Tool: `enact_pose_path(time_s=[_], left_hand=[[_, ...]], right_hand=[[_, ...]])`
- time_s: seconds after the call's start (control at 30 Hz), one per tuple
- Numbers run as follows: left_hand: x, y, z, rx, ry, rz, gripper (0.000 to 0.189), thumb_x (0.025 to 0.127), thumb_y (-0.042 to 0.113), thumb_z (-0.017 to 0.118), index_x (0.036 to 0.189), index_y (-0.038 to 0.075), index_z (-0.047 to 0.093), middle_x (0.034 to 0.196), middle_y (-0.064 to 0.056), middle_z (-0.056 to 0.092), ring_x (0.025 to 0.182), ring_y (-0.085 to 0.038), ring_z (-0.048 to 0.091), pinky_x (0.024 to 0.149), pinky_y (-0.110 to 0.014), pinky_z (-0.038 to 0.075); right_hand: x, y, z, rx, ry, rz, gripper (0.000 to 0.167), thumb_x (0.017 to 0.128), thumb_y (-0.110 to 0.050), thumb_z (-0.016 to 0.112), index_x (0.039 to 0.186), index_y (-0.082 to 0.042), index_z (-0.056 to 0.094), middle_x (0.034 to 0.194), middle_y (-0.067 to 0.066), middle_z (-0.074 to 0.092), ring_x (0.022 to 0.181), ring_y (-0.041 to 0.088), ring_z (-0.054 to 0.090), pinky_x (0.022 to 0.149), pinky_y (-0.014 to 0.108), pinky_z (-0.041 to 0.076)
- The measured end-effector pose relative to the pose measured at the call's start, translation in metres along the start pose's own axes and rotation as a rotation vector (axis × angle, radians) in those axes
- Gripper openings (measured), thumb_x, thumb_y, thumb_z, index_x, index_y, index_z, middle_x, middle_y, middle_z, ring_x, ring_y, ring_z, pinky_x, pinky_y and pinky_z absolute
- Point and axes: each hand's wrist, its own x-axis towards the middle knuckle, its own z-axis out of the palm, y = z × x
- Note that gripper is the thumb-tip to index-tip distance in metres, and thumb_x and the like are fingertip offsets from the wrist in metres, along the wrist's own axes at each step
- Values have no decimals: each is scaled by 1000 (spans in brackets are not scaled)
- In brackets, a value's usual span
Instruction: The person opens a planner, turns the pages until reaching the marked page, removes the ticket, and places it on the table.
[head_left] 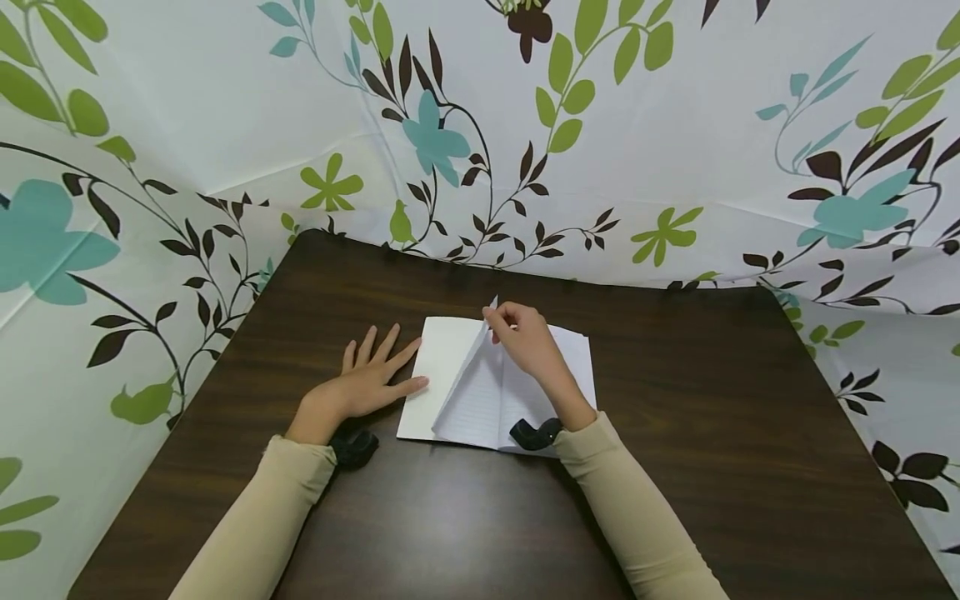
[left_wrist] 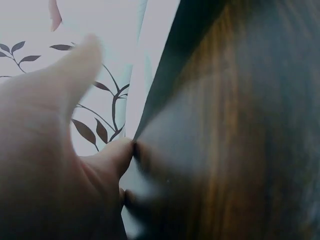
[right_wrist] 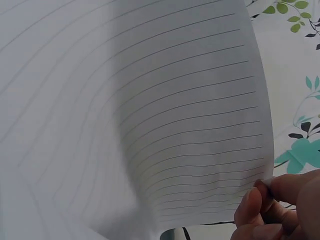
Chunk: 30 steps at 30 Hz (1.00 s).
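Table (head_left: 712, 417) | dark brown wood grain (pale sheen toward the front) | on it: open lined notebook (head_left: 483, 396)

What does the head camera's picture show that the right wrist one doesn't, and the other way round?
Only the head view shows the left hand, fingers spread, and the beige sleeves. Only the right wrist view shows crisply how the ruled lines bend across the lifted page. Both show the right hand with a pinching grip on that page, and the leaf-patterned cloth behind.

Notebook (head_left: 474, 404) on table (head_left: 720, 417), cloth (head_left: 480, 67) behind table
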Motion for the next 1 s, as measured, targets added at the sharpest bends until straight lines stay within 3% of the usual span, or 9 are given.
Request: enact_pose_path(time_s=[0.13,0.33,0.7,1.0], left_hand=[[-1,3,-3,-47,-9,5,85,101,77,30,169,30,11,177,-13,-13,159,-45,-25,121,-71,-19],[-2,2,-7,-54,-14,4,85,100,80,25,169,32,11,177,-10,-14,159,-42,-26,122,-69,-20],[-4,2,-18,-97,-54,27,89,101,76,35,169,22,14,176,-17,-12,157,-47,-27,118,-73,-21],[-4,3,-5,-62,-47,4,100,94,80,49,169,26,13,176,-13,-13,158,-44,-28,119,-72,-22]], right_hand=[[1,0,6,2,8,-10,37,107,-41,57,91,-11,69,73,3,65,69,19,53,61,30,41],[4,-9,16,-67,4,-24,35,107,-41,58,89,-14,70,73,2,68,64,17,54,58,29,41],[13,-24,34,-219,-1,-2,35,107,-41,57,88,-16,72,68,-2,65,57,13,53,49,27,38],[11,-29,44,-264,-44,-25,34,106,-37,59,81,-17,70,59,-5,54,52,10,49,46,24,34]])
